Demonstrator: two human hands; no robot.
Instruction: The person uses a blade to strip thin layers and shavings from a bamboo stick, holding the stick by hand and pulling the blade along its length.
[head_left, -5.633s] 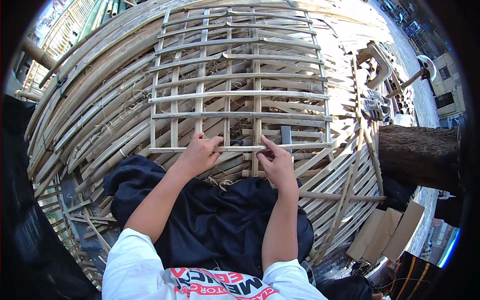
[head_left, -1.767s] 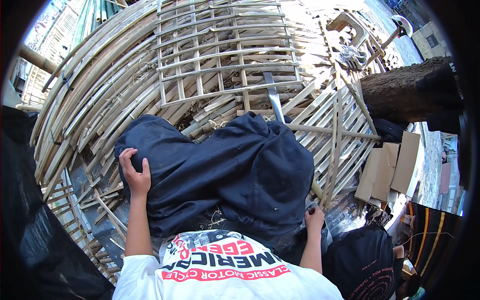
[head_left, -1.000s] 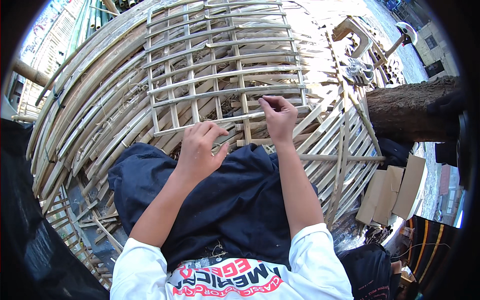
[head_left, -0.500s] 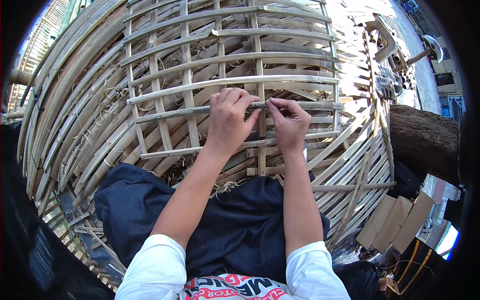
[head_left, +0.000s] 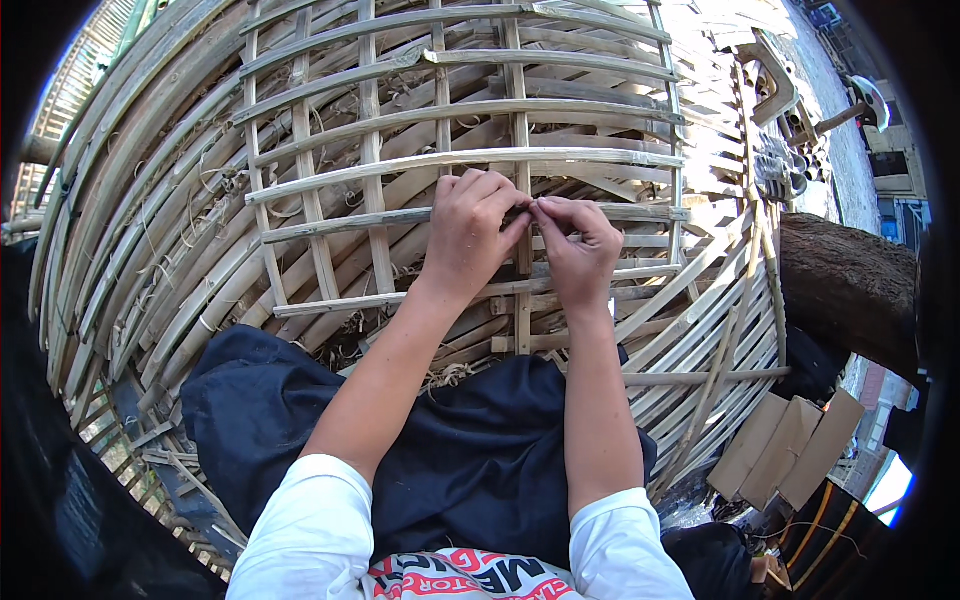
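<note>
A lattice of pale bamboo strips [head_left: 420,162] spreads before me, long slats crossing upright ones. Both my hands meet at one crossing, where a slat [head_left: 345,224] passes over an upright strip [head_left: 523,262]. Thumb and fingers of my left hand [head_left: 470,230] are pinched together just left of the crossing. Close beside it, the fingertips of my right hand [head_left: 580,235] also pinch at the same spot. Whatever lies between the fingertips is too small and too covered to make out.
Curved bamboo strips [head_left: 130,200] are stacked at the left and under the lattice. A thick log [head_left: 850,280] lies at the right, with a cardboard box [head_left: 785,450] below it. Dark cloth [head_left: 470,450] covers my lap. A hammer-like tool [head_left: 842,118] shows at the far right.
My left hand has moved slightly right, so its fingertips now meet those of my right hand at the crossing. The right hand stays almost in place.
</note>
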